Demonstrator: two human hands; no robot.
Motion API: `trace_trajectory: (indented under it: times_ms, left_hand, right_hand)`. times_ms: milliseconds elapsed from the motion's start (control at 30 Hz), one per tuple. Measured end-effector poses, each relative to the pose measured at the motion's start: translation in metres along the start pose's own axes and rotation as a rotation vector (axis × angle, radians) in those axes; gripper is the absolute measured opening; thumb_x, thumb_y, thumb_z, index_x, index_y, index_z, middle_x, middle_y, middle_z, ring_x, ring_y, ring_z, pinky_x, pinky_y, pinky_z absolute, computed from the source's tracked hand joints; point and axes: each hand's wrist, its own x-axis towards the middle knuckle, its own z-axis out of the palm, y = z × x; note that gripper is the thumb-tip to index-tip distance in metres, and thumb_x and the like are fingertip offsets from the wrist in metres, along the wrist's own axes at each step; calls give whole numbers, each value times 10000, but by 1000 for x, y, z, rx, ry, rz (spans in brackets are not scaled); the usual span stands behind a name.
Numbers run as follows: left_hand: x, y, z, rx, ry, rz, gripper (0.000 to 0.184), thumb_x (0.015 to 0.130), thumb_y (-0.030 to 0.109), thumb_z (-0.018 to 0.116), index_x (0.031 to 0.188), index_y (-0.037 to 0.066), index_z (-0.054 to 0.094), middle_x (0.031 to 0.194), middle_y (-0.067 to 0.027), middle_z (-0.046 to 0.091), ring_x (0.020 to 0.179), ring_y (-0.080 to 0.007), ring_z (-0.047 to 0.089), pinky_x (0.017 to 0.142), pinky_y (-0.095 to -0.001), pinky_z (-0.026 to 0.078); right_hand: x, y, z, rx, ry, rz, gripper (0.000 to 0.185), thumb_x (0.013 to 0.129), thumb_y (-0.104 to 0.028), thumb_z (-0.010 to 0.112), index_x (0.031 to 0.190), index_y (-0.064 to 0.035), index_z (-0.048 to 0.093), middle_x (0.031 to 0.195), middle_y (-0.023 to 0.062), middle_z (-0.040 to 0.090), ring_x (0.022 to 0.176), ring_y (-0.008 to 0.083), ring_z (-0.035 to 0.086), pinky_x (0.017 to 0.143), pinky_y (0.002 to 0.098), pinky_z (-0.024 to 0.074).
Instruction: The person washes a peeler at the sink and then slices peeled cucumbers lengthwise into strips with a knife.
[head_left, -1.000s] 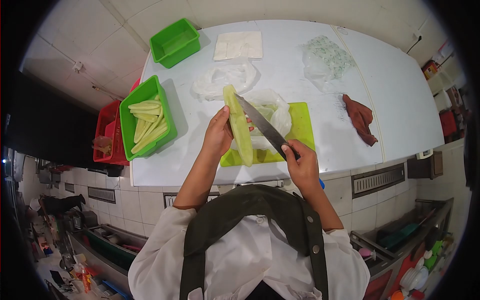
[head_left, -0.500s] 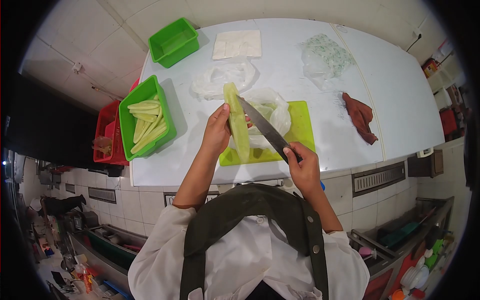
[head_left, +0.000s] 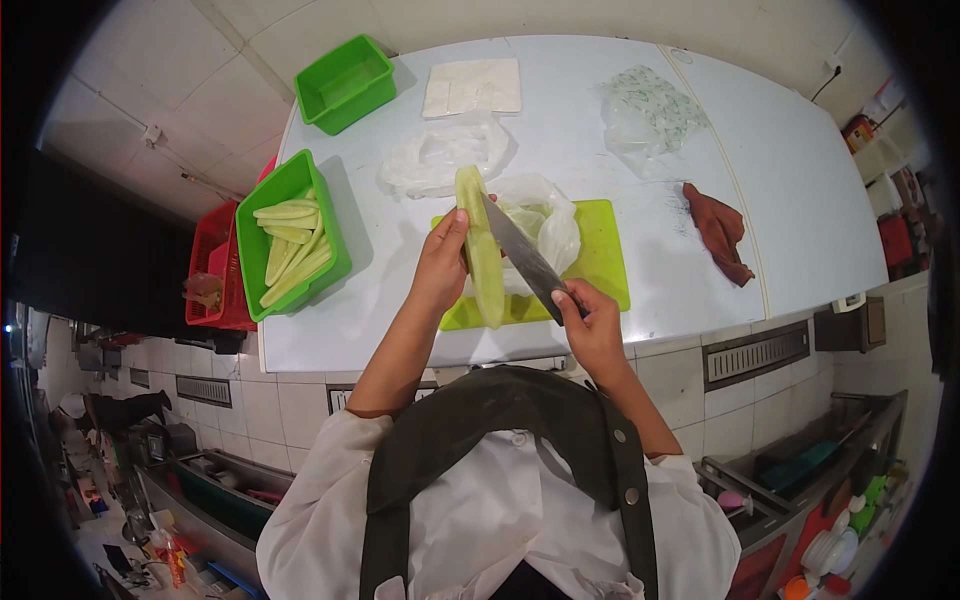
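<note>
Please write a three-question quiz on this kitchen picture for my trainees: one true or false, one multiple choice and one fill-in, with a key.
1. True or false: the knife is in the right hand.
2. Which rests on the cutting board?
A. Brown cloth
B. Plastic bag
C. Green tub
3. Fill in: the left hand holds a long, pale green ____.

Key: 1. True. 2. B. 3. Vegetable.
</note>
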Motion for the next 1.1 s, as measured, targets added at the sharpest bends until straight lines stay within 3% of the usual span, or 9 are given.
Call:
trace_trajectory:
  times_ms: [100,200,400,500,633,800,900,1000,1100]
  left_hand:
    - [1,2,6,-6,29,22,448,963,337,347,1271,18,415,1038,-55,572,918,-156,557,816,-338,471]
    - [4,-2,7,28,29,0,421,962,343,356,1253,51,443,1019,-50,562,888,-145,549,782,-327,486]
    - [12,-19,-4,255,141,-71,405,966,351,327,1211,62,472,910,-44,540,766,-116,518,668,-289,510]
    - [15,-26,-13,395,186,-117,432,956,381,337,1214,58,463,902,-59,539,756,-127,515,645,-292,511]
    - [18,-21,-22,557,242,-290,442,947,390,349,1225,62,454,898,-69,528,762,-138,518,635,-292,509]
    - [22,-21,-40,679,112,-549,453,946,383,349,1253,60,432,893,-74,519,762,-148,516,623,-307,520]
    - [24,-17,-45,710,52,-631,440,947,374,346,1235,53,433,908,-80,514,778,-153,513,627,-324,530]
    - [25,-7,-46,666,46,-692,429,949,363,342,1217,41,432,922,-84,506,790,-156,509,639,-341,538]
    - [29,-4,-49,596,40,-744,427,952,351,340,1205,19,427,942,-91,509,812,-163,518,670,-372,543]
  right_hand:
    - [1,15,7,192,-54,42,140,870,-142,550,855,-7,586,623,-3,529,489,75,434,435,244,350]
    - [2,12,9,425,-172,317,137,882,-160,544,856,-31,582,613,-45,491,444,48,384,392,211,313]
    - [10,37,13,894,-414,530,139,895,-192,533,886,-54,543,559,-11,448,382,77,386,350,214,307]
    - [13,40,12,825,-405,566,134,898,-197,525,859,-69,516,545,-16,410,369,89,377,341,219,300]
    - [11,60,10,981,-503,648,165,891,-229,529,821,-83,494,563,-7,395,385,79,349,344,220,282]
    - [-1,82,4,1062,-565,862,194,883,-281,533,822,-104,481,555,-8,403,383,85,352,338,222,274]
    - [-9,81,-1,1073,-586,867,197,884,-289,527,820,-109,481,552,-6,416,381,86,358,335,223,275]
    - [-11,81,-14,1184,-471,885,198,890,-288,515,846,-100,470,560,-7,408,378,86,353,332,212,273]
    - [-11,77,-16,961,-457,737,169,894,-257,513,860,-93,493,548,-7,410,380,91,367,334,217,279]
